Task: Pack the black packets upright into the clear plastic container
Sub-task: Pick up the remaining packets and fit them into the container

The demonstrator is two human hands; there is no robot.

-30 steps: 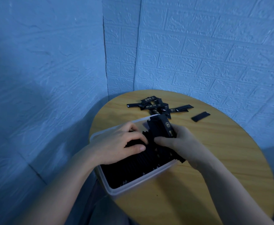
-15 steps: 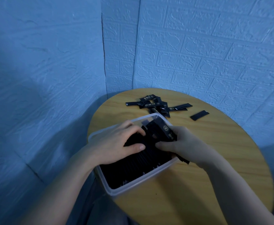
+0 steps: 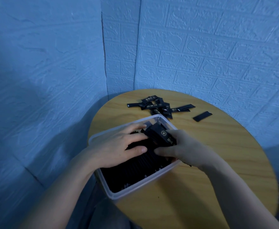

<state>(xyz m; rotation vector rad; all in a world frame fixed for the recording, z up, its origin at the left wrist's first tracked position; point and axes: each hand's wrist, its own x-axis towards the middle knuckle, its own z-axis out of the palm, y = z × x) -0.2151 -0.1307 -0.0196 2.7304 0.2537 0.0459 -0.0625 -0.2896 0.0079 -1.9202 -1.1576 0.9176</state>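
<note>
A clear plastic container (image 3: 132,190) sits on the near left part of a round wooden table (image 3: 218,162). It holds a dense row of upright black packets (image 3: 135,172). My right hand (image 3: 183,149) grips a bundle of black packets (image 3: 160,135) over the container's far end, tilted, its printed face up. My left hand (image 3: 119,146) lies on the packed row beside that bundle, fingers stretched out and touching the packets. Loose black packets (image 3: 158,106) lie in a pile at the back of the table, and a single packet (image 3: 202,116) lies to their right.
Blue textured walls close in behind and to the left of the table, meeting in a corner. The container's near corner overhangs the table's left edge. Bare wood shows on the right half of the table.
The bundle in my right hand has sunk a little lower into the container's far end. My left hand has stayed on the packed row with its fingers spread slightly more.
</note>
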